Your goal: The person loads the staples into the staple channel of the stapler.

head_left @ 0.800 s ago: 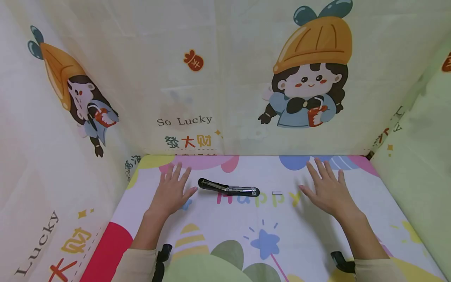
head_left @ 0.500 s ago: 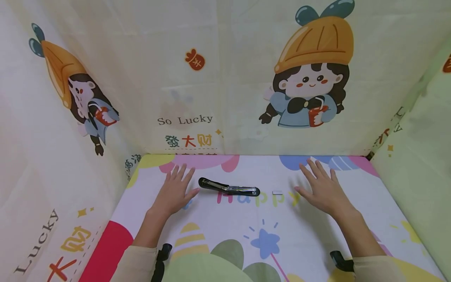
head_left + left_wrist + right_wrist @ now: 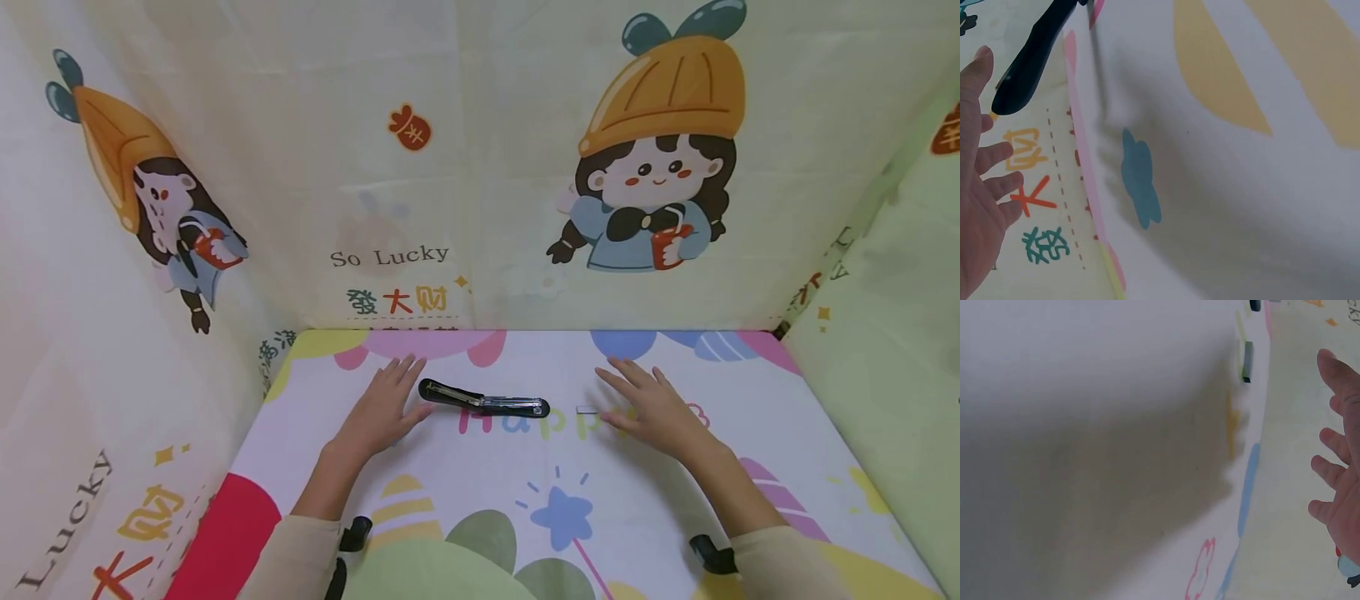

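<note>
A black stapler, swung open with its metal channel showing, lies across the "Happy" lettering on the table. My left hand is just left of it, fingers spread and holding nothing. One dark end of the stapler appears in the left wrist view near the thumb. Right of the stapler lies a small silvery strip, which looks like a row of staples. My right hand hovers beside that strip with its fingers extended, thumb tip close to it. The same strip shows in the right wrist view.
The table is covered with a printed white cloth. Cream printed fabric rises behind it and on both sides. Dark wrist straps sit by both sleeves.
My right hand has moved left, toward the staple strip. My left hand has drifted slightly right, closer to the stapler. The stapler and strip have stayed in place.
</note>
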Demonstrator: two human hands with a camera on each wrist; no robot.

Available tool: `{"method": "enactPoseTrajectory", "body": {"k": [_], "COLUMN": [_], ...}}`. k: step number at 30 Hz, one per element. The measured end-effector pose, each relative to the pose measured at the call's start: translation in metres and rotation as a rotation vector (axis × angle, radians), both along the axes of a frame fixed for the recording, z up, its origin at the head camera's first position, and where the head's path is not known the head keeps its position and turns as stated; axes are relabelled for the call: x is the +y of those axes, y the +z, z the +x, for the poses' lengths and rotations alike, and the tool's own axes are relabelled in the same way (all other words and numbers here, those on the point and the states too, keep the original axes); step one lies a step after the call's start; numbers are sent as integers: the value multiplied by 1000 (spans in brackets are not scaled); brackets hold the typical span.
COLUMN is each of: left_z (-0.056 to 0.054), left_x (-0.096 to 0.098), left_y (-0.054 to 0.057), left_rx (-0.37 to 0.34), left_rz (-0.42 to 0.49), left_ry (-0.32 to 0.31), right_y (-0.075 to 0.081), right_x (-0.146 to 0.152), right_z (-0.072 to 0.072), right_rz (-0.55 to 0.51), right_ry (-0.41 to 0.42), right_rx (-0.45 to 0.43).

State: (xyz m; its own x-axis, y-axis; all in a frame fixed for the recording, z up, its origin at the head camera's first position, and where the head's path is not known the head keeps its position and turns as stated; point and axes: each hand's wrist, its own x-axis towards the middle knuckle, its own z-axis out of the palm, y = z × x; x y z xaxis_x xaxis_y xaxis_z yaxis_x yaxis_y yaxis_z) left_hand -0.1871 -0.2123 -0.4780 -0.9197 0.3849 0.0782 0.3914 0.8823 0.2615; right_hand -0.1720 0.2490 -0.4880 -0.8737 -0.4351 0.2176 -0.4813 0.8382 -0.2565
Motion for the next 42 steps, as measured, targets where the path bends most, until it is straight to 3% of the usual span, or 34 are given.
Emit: {"method": "enactPoseTrajectory", "body": {"k": [6, 15, 23, 30, 37, 42], "left_z": [-2, -4, -9, -12, -10, -8], "left_x": [6, 12, 14, 15, 18, 20], "left_y": [-6, -11, -18, -19, -16, -17], "left_rx": [-38, -66, -73, -71, -183, -222], "left_rz": [116, 258, 387, 497, 610, 675], "left_ry": [-17, 5, 32, 57, 112, 140], "right_y": [-9, -18, -25, -35, -40, -45], "right_x": [-7, -15, -18, -19, -23, -25], "right_z": [-3, -8, -10, -14, -18, -21], "right_rz": [-37, -82, -91, -99, -83, -78], "right_ry": [36, 113, 93, 77, 74, 97], "right_rx": [-68, -77, -149, -146, -109, -65]}}
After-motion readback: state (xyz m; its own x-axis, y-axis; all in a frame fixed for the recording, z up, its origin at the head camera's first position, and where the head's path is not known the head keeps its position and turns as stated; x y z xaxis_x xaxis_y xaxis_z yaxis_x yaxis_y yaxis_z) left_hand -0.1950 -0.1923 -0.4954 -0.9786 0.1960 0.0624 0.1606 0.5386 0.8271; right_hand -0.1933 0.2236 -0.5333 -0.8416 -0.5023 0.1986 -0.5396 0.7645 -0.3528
